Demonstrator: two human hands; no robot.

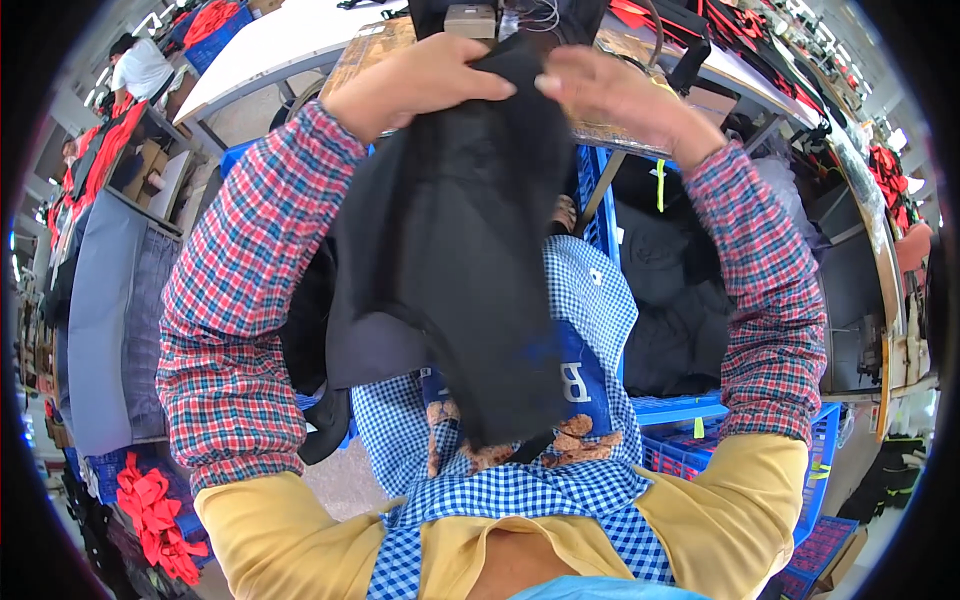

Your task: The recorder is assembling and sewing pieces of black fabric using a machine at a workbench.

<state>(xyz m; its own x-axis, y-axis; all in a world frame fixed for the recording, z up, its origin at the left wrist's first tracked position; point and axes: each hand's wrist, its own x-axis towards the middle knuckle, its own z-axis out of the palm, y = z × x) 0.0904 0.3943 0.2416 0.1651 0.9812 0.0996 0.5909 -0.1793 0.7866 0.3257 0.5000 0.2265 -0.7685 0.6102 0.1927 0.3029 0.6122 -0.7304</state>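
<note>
A large piece of black fabric hangs in front of me, its lower end over my lap and partly blurred by motion. My left hand pinches its upper left edge between thumb and fingers. At the upper right edge is my right hand, smeared by movement, its fingertips closed at the cloth. Between the two hands the fabric rises to a peak near the edge of a worn work table. Whether the piece has several layers I cannot tell.
Beside my right leg, a blue crate holds dark fabric. Ahead stands a machine with a beige box. A white table lies far left; red fabric strips hang at lower left. Another person is far left.
</note>
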